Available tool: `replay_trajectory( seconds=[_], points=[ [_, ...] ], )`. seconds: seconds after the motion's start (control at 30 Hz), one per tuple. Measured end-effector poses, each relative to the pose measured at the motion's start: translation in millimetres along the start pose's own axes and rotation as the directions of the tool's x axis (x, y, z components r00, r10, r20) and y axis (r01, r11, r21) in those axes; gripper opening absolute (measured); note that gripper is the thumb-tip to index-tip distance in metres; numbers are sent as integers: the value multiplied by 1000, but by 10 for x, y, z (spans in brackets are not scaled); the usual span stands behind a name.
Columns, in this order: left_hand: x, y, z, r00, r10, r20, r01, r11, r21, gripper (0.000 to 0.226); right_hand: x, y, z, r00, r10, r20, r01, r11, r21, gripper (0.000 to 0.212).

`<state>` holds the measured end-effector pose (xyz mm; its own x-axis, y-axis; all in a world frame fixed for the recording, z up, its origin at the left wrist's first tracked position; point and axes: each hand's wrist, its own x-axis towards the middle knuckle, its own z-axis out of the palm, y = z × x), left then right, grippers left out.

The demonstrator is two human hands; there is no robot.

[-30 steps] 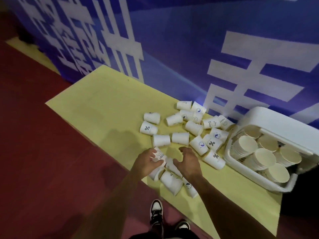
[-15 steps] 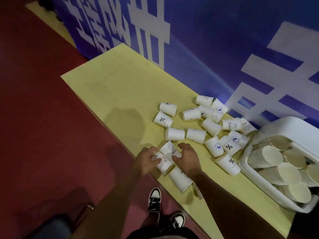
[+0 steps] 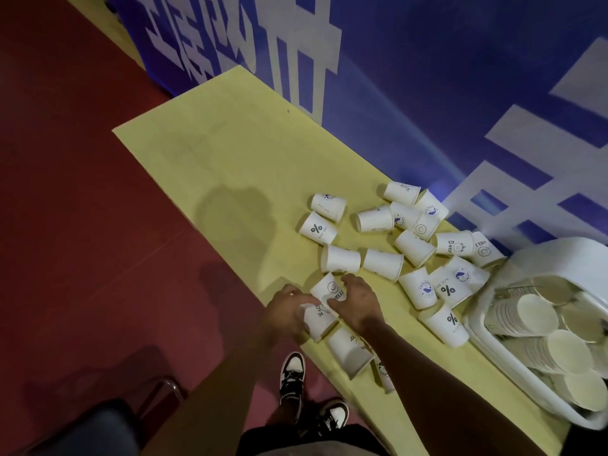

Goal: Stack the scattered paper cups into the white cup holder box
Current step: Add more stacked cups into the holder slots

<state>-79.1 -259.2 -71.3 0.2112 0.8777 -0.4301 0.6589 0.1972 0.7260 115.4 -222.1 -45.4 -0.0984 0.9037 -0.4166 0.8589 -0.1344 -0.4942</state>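
Note:
Several white printed paper cups (image 3: 381,264) lie scattered on their sides across a yellow table (image 3: 230,166). At the right stands the white cup holder box (image 3: 556,258), tilted, with several stacks of cups inside. Near the table's front edge my left hand (image 3: 286,315) grips a cup with dark lettering (image 3: 318,319). My right hand (image 3: 357,301) curls round the "HELLO" smiley cup (image 3: 329,288) just beyond it; the two cups touch. Two more cups (image 3: 348,352) lie under my right forearm.
A blue banner with large white characters (image 3: 411,93) stands along the table's far side. Red floor (image 3: 82,225) lies to the left. My two shoes (image 3: 292,373) are at the table's front edge, and a dark chair (image 3: 98,422) sits at bottom left.
The camera has shifted, so the scene sits slightly lower and to the right. Both hands stay on the two front cups, which have closed together a little.

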Motion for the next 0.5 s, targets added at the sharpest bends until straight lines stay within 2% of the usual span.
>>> replay_trajectory(
  seconds=[0.1, 0.27, 0.5],
  points=[
    [14, 28, 15, 1000, 1, 21, -2, 999, 46, 69, 36, -3, 39, 1000, 4, 24, -3, 1000, -8, 65],
    [32, -65, 142, 999, 46, -25, -43, 992, 121, 72, 75, 0, 105, 999, 18, 40, -17, 1000, -10, 64],
    [13, 32, 118, 996, 82, -42, -74, 984, 160, 63, 76, 22, 119, 1000, -12, 6, 12, 1000, -1, 57]
  ],
)
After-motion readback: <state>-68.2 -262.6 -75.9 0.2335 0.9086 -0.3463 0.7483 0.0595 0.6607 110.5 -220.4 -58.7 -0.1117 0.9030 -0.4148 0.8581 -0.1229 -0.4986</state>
